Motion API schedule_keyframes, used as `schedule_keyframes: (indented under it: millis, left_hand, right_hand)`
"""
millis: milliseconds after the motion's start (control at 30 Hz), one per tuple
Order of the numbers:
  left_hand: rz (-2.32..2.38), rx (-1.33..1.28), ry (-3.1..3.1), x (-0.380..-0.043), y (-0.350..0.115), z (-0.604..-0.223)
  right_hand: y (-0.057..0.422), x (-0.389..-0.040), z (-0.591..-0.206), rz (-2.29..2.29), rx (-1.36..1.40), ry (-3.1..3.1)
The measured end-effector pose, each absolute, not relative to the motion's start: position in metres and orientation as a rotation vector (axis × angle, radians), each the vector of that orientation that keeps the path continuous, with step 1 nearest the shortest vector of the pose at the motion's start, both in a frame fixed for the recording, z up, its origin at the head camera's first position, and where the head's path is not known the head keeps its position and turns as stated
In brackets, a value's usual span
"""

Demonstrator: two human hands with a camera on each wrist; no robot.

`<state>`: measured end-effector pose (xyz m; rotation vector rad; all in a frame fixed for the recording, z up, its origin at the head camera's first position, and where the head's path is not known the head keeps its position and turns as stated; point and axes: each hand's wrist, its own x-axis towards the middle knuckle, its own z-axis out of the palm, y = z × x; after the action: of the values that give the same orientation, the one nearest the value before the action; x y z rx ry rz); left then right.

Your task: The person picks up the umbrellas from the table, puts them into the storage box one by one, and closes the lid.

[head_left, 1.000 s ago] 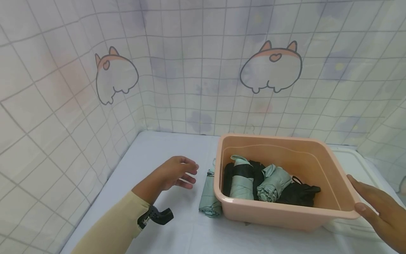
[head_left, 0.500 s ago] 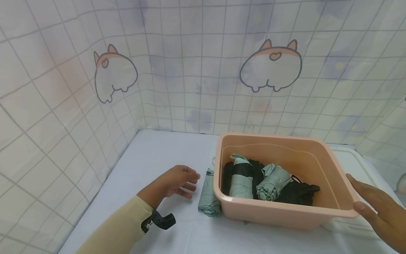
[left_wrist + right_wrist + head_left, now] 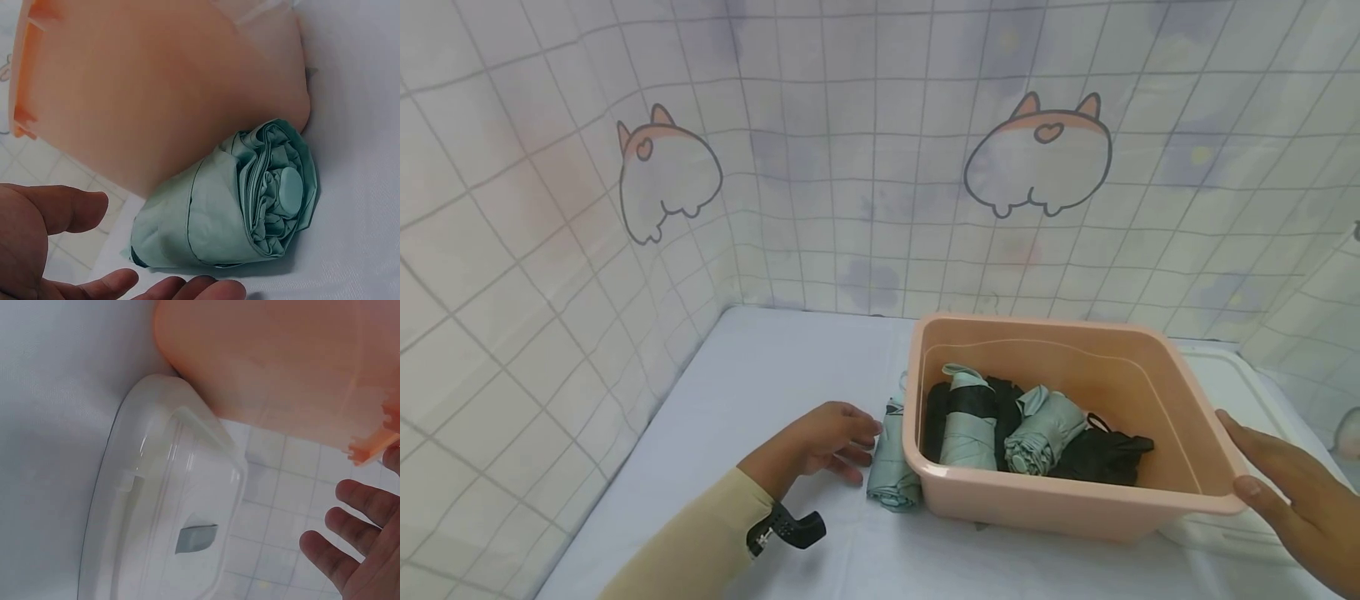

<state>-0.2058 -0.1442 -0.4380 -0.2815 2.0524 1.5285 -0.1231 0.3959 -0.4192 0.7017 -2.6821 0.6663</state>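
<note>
A peach plastic bin (image 3: 1037, 505) stands on the white tabletop. Inside it lie a pale green folded umbrella (image 3: 967, 442) with a black band, another rolled green one (image 3: 1047, 435), and a black pouch-like bundle (image 3: 1105, 457). Against the bin's left outer wall rests a third green folded umbrella (image 3: 200, 215), its round end cap facing the left wrist camera. My left hand (image 3: 835, 442) is beside that umbrella, fingers loosely bent, thumb apart, gripping nothing. At the bin's right end my right hand (image 3: 1292, 479) touches the rim, with several fingers (image 3: 356, 531) extended below it.
A white lid (image 3: 181, 506) with a grey latch-like patch lies on the table to the right, partly under the bin's overhang. Grid-patterned curtains (image 3: 865, 167) enclose the table at the back and sides.
My left hand has moved slightly right and down, closer to the umbrella outside the bin. The right hand stays at the bin's rim, and the bin stays put.
</note>
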Motion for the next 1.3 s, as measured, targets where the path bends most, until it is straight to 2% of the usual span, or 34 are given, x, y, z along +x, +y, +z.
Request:
schedule_keyframes:
  millis: [1300]
  left_hand:
    - [1.482,-0.24,2.109,-0.206,-0.13,-0.45]
  right_hand:
    - [0.396,-0.123,-0.423,0.728,0.644,-2.715]
